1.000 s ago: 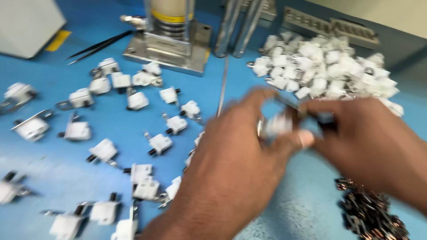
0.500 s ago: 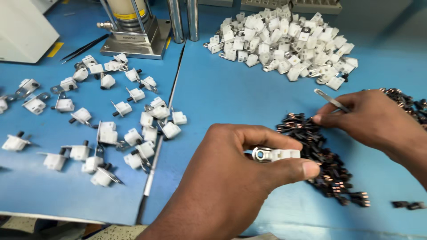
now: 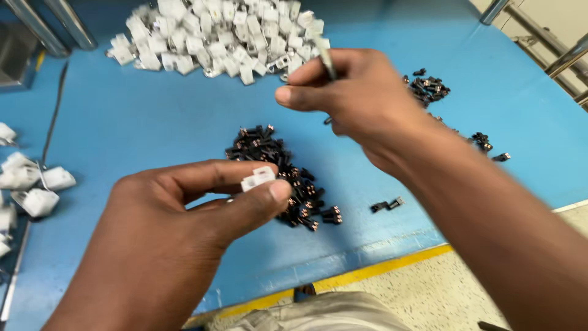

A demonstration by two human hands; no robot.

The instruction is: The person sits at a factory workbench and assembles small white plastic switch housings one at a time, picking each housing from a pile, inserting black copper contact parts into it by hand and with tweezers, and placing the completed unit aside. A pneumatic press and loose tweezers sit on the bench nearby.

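My left hand (image 3: 184,220) pinches a small white plastic housing (image 3: 258,178) between thumb and forefinger, just left of a heap of small black parts (image 3: 278,171) on the blue table (image 3: 153,129). My right hand (image 3: 355,98) is raised above and behind that heap, fingers closed on metal tweezers (image 3: 326,58) that stick up from the grip. What the tweezer tips hold is hidden. A big pile of white housings (image 3: 214,37) lies at the far edge.
Several assembled white pieces (image 3: 30,181) lie at the left edge beside a thin rod. More black parts (image 3: 429,89) are scattered at the right, with one loose piece (image 3: 387,205) near the yellow-striped table edge (image 3: 367,270). Metal posts (image 3: 49,24) stand at the far left.
The view swung right, off the press and the assembled pieces. My right hand lifted from the black heap with the tweezers. My left hand kept hold of the white housing.
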